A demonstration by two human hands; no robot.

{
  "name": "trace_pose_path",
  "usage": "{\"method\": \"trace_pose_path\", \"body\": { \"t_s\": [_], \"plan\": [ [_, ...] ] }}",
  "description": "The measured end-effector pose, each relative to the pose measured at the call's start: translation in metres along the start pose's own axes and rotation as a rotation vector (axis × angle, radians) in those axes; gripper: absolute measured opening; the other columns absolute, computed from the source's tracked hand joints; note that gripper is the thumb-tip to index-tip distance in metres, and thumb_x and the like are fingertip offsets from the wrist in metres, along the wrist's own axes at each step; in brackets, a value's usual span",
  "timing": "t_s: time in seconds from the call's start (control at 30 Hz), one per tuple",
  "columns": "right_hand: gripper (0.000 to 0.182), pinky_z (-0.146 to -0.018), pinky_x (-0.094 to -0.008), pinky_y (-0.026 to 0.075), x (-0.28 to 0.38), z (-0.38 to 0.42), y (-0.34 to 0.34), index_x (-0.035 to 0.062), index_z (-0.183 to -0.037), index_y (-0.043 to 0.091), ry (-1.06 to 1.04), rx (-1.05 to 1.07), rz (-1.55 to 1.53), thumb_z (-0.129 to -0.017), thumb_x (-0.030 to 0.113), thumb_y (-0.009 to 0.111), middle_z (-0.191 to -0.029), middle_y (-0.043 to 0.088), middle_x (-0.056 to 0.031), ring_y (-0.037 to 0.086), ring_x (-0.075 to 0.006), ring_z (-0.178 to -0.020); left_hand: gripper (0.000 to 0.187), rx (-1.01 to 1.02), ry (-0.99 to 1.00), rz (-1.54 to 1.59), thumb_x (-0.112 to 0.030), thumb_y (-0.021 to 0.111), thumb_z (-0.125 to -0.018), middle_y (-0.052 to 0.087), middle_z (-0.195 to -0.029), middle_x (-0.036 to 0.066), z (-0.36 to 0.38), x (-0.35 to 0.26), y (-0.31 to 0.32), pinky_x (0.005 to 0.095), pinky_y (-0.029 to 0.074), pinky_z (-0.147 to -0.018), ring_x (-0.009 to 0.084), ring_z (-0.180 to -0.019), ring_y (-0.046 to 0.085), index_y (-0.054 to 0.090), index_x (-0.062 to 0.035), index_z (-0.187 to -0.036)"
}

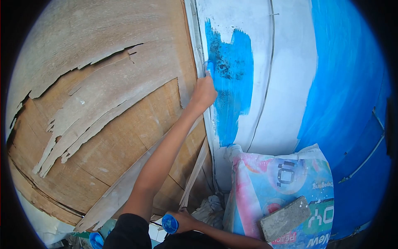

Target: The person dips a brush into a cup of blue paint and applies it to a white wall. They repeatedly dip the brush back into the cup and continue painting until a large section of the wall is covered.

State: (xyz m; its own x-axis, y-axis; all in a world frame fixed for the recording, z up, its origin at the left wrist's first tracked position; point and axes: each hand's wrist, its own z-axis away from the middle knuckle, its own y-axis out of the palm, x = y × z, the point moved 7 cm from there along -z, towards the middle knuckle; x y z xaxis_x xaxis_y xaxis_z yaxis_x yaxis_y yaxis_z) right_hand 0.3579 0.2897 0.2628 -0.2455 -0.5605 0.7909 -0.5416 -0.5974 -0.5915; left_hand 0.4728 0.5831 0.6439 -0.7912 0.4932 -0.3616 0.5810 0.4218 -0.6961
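Note:
My left hand point(204, 93) is raised against the wall, its fingers closed round a paintbrush point(210, 67) with blue bristles; most of the handle is hidden. The bristles touch a patch of fresh blue paint point(238, 62) on the white wall point(255, 124), beside a vertical edge strip. Dark, mottled spots show through the paint. Low in front of my body, my right hand point(187, 220) grips a small cup point(170, 224) with blue paint in it.
Peeling plywood point(120, 103) with splintered edges fills the left. A printed plastic sack point(257, 182) with a grey block point(286, 218) on it stands below the wall. A cable point(271, 54) runs down the white strip. Solid blue wall point(348, 83) lies right. A blue container point(96, 240) sits lower left.

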Motion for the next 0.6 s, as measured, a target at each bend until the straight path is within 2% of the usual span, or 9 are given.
{"method": "trace_pose_path", "body": {
  "t_s": [0.13, 0.23, 0.33, 0.43, 0.5, 0.6],
  "plan": [
    [0.066, -0.089, -0.0537, 0.038, 0.005, 0.0, -0.003, 0.013, -0.116, 0.051, 0.011, 0.058, -0.028, -0.065, 0.043, 0.081, -0.1, 0.067, -0.0152, 0.064, -0.0371, -0.098, 0.029, 0.234, -0.116, 0.014, 0.004, 0.054, -0.079, 0.062, -0.099, 0.037, 0.056, 0.035, 0.068, 0.0517, 0.052, -0.085, 0.0502, -0.096, 0.062, 0.057, 0.0176, -0.105],
    [0.067, -0.09, -0.0544, 0.038, 0.007, 0.001, -0.005, 0.0131, -0.117, 0.051, 0.017, 0.052, 0.002, -0.065, 0.043, 0.082, -0.102, 0.067, -0.0146, 0.063, -0.0373, -0.099, 0.033, 0.442, -0.113, -0.046, -0.004, 0.058, -0.079, 0.063, -0.102, 0.035, 0.081, 0.051, 0.096, 0.0503, 0.052, -0.087, 0.0483, -0.099, 0.063, 0.058, 0.0146, -0.106],
    [0.067, -0.091, -0.0544, 0.037, 0.006, 0.001, -0.002, 0.0136, -0.117, 0.051, 0.0, 0.047, 0.019, -0.065, 0.043, 0.082, -0.102, 0.067, -0.0136, 0.063, -0.037, -0.101, 0.038, 0.541, -0.067, -0.141, -0.012, 0.061, -0.076, 0.064, -0.105, 0.032, 0.077, 0.057, 0.102, 0.0474, 0.053, -0.087, 0.0459, -0.098, 0.064, 0.06, 0.0113, -0.107],
    [0.067, -0.092, -0.0541, 0.037, 0.005, 0.001, -0.002, 0.0144, -0.118, 0.051, 0.002, 0.052, 0.011, -0.065, 0.043, 0.082, -0.103, 0.067, -0.0127, 0.063, -0.0365, -0.103, 0.04, 0.402, -0.083, -0.135, -0.014, 0.063, -0.074, 0.064, -0.106, 0.03, 0.031, 0.053, 0.08, 0.0447, 0.053, -0.087, 0.0429, -0.1, 0.064, 0.062, 0.0099, -0.106],
    [0.067, -0.092, -0.0538, 0.037, 0.001, 0.001, -0.001, 0.0149, -0.118, 0.051, 0.008, 0.053, -0.004, -0.065, 0.042, 0.081, -0.102, 0.066, -0.0124, 0.063, -0.0365, -0.103, 0.034, 0.387, -0.077, -0.103, -0.012, 0.064, -0.072, 0.065, -0.103, 0.031, 0.004, 0.017, 0.031, 0.0439, 0.053, -0.087, 0.0422, -0.099, 0.064, 0.064, 0.0101, -0.098],
    [0.067, -0.092, -0.054, 0.038, 0.0, 0.001, -0.004, 0.0153, -0.119, 0.05, 0.004, 0.041, -0.013, -0.065, 0.041, 0.082, -0.102, 0.066, -0.0119, 0.063, -0.0364, -0.102, 0.028, 0.121, 0.017, -0.118, -0.011, 0.064, -0.07, 0.066, -0.097, 0.031, -0.042, -0.014, -0.021, 0.0436, 0.053, -0.084, 0.0423, -0.096, 0.065, 0.066, 0.0103, -0.088]
  ]
}}
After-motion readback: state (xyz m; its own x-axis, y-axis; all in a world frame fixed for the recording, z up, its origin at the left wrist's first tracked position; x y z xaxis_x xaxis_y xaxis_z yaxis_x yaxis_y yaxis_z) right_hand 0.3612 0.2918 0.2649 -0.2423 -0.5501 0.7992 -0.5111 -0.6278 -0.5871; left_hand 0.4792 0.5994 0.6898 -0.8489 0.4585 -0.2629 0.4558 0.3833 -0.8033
